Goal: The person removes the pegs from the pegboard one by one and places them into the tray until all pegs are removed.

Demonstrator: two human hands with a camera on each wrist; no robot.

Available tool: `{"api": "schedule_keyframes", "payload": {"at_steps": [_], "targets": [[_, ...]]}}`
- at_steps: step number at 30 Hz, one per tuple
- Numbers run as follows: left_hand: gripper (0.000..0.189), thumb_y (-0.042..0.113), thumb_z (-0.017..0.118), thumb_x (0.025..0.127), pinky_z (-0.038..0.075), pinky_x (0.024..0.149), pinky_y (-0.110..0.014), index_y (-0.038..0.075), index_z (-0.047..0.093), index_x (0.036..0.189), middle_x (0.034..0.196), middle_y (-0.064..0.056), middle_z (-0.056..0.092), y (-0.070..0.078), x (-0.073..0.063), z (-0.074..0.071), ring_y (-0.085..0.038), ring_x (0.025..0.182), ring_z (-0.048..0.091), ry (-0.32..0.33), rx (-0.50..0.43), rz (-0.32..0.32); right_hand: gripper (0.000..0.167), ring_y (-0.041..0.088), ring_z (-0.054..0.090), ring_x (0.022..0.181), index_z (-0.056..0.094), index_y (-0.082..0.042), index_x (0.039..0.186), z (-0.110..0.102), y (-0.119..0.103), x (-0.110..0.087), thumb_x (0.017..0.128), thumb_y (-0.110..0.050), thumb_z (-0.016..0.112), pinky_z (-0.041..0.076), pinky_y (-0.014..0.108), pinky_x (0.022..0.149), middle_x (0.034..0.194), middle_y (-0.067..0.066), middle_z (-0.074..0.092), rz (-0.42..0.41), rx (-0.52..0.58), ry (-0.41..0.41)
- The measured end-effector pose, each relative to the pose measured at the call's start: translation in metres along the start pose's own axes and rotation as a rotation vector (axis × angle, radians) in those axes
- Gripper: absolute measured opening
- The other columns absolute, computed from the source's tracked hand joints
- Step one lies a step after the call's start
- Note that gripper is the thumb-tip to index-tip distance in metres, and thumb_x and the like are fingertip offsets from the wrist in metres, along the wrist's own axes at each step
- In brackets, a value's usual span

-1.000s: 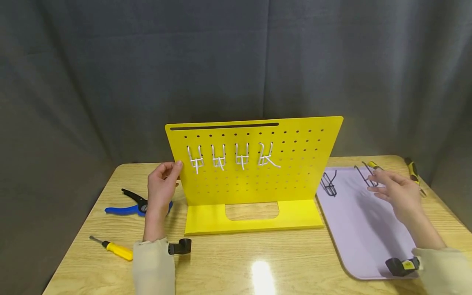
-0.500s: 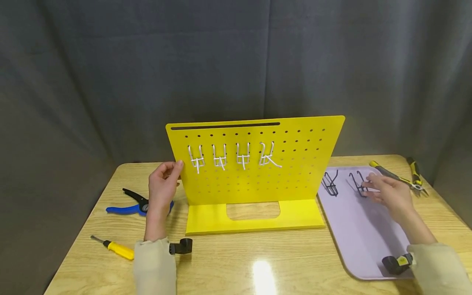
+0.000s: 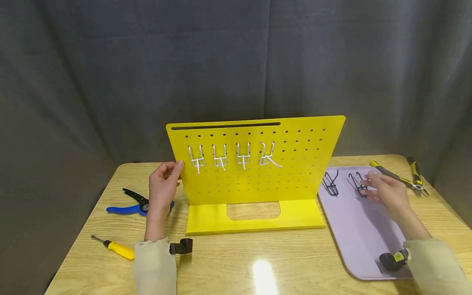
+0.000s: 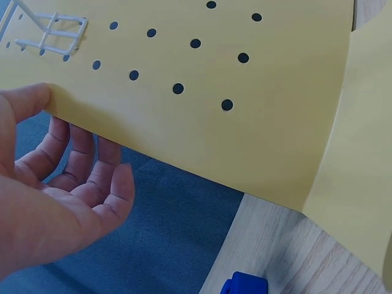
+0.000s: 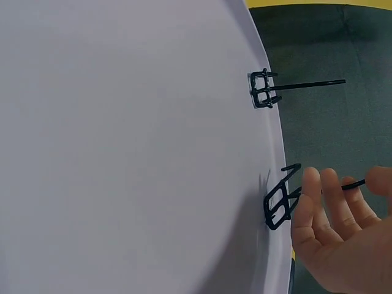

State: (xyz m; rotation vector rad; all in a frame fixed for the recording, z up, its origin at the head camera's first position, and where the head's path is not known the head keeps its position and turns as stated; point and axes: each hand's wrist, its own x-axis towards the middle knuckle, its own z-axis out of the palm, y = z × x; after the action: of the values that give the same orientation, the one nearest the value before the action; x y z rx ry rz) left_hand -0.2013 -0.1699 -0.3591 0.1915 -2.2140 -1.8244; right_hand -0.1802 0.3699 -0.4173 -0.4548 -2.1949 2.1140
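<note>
In the head view a yellow pegboard [image 3: 254, 180] stands upright with several white wire hooks [image 3: 220, 157] in its holes. My left hand [image 3: 163, 184] grips its left edge, thumb in front; in the left wrist view the fingers [image 4: 110, 168] curl behind the sheet. At right, my right hand [image 3: 390, 194] holds a black wire hook [image 5: 278, 205] by its prong, low over the far end of the lilac tray [image 3: 365, 246]. Fingers cover part of that prong. Another black hook [image 3: 330, 184] rests on the tray nearer the board.
Blue-handled pliers [image 3: 127, 210] and a yellow screwdriver [image 3: 119, 250] lie left of the board. Behind the tray's right corner are yellow-and-black pliers [image 3: 394, 175] and another yellow-and-black tool [image 3: 415, 170]. A dark curtain [image 3: 221, 73] hangs behind the table.
My right hand has moved down and slightly left with the black hook, bringing it onto the tray's far end beside the other one. The left hand keeps its grip on the board.
</note>
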Motion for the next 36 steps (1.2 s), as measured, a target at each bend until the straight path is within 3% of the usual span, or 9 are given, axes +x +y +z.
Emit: {"api": "schedule_keyframes", "payload": {"at_steps": [5, 9, 13, 14, 20, 23, 28, 30, 36], "targets": [[0.039, 0.037, 0.059, 0.095, 0.045, 0.08, -0.034, 0.0, 0.06, 0.106, 0.095, -0.006, 0.057, -0.001, 0.001, -0.001, -0.032, 0.094, 0.055, -0.004, -0.011, 0.005, 0.029, 0.011, 0.069, 0.066, 0.055, -0.01, 0.104, 0.001, 0.0, 0.004, 0.094, -0.036, 0.062, 0.054, 0.022, 0.06, 0.078, -0.015, 0.069, 0.007, -0.023, 0.0], [0.04, 0.038, 0.059, 0.095, 0.045, 0.076, -0.027, 0.0, 0.06, 0.107, 0.096, -0.007, 0.058, -0.002, 0.002, -0.001, -0.031, 0.095, 0.055, -0.011, -0.005, 0.004, 0.023, 0.008, 0.069, 0.068, 0.054, -0.014, 0.104, 0.001, 0.001, 0.005, 0.096, -0.035, 0.058, 0.054, 0.022, 0.061, 0.078, -0.019, 0.067, -0.008, -0.097, -0.005], [0.04, 0.039, 0.059, 0.095, 0.044, 0.075, -0.026, 0.0, 0.06, 0.107, 0.096, -0.007, 0.057, -0.002, 0.002, -0.001, -0.03, 0.094, 0.055, -0.012, -0.006, 0.004, 0.015, 0.01, 0.07, 0.066, 0.054, -0.018, 0.103, 0.001, 0.002, 0.006, 0.096, -0.029, 0.06, 0.054, 0.023, 0.059, 0.077, -0.016, 0.068, -0.021, -0.052, 0.002], [0.041, 0.039, 0.059, 0.095, 0.044, 0.075, -0.026, 0.0, 0.06, 0.107, 0.096, -0.007, 0.057, -0.002, 0.001, -0.002, -0.028, 0.093, 0.055, -0.013, -0.006, 0.002, 0.02, 0.01, 0.069, 0.066, 0.055, -0.015, 0.108, 0.001, 0.001, 0.005, 0.096, -0.03, 0.059, 0.054, 0.023, 0.059, 0.077, -0.017, 0.067, -0.027, -0.068, 0.018], [0.041, 0.04, 0.058, 0.095, 0.045, 0.077, -0.028, 0.001, 0.061, 0.107, 0.096, -0.005, 0.057, -0.001, 0.0, -0.002, -0.022, 0.09, 0.055, -0.017, 0.007, -0.005, 0.025, 0.005, 0.068, 0.062, 0.059, -0.019, 0.106, 0.001, -0.008, 0.006, 0.09, -0.037, 0.067, 0.053, 0.019, 0.057, 0.073, -0.017, 0.066, -0.069, 0.004, 0.19], [0.041, 0.039, 0.058, 0.095, 0.045, 0.08, -0.033, 0.0, 0.061, 0.106, 0.096, -0.006, 0.057, 0.001, 0.0, -0.002, -0.022, 0.089, 0.055, -0.014, 0.012, -0.002, 0.018, 0.006, 0.068, 0.061, 0.059, -0.017, 0.103, 0.016, -0.036, -0.01, 0.091, -0.027, 0.067, 0.052, 0.018, 0.055, 0.074, -0.013, 0.068, -0.149, 0.097, 0.208], [0.04, 0.039, 0.058, 0.095, 0.045, 0.082, -0.037, 0.0, 0.061, 0.106, 0.096, -0.007, 0.057, 0.001, -0.001, -0.002, -0.024, 0.09, 0.055, -0.015, 0.013, -0.001, 0.015, 0.004, 0.067, 0.063, 0.065, -0.017, 0.103, 0.049, -0.081, -0.047, 0.091, -0.025, 0.067, 0.051, 0.014, 0.061, 0.078, -0.011, 0.068, -0.296, 0.084, 0.205], [0.041, 0.039, 0.058, 0.095, 0.045, 0.082, -0.037, 0.0, 0.061, 0.106, 0.095, -0.006, 0.057, 0.001, -0.002, -0.002, -0.023, 0.089, 0.055, -0.019, 0.012, -0.002, 0.015, 0.005, 0.066, 0.064, 0.067, -0.014, 0.103, 0.061, -0.089, -0.058, 0.09, -0.023, 0.067, 0.051, 0.013, 0.063, 0.078, -0.008, 0.068, -0.348, 0.102, 0.219], [0.039, 0.038, 0.058, 0.096, 0.045, 0.08, -0.035, 0.0, 0.061, 0.106, 0.095, -0.006, 0.057, 0.001, -0.002, -0.001, -0.021, 0.088, 0.056, -0.017, 0.008, 0.011, 0.016, 0.015, 0.065, 0.063, 0.07, 0.004, 0.098, 0.102, -0.094, -0.079, 0.087, -0.009, 0.07, 0.053, 0.019, 0.06, 0.075, 0.005, 0.068, -0.485, 0.378, 0.262]]}}
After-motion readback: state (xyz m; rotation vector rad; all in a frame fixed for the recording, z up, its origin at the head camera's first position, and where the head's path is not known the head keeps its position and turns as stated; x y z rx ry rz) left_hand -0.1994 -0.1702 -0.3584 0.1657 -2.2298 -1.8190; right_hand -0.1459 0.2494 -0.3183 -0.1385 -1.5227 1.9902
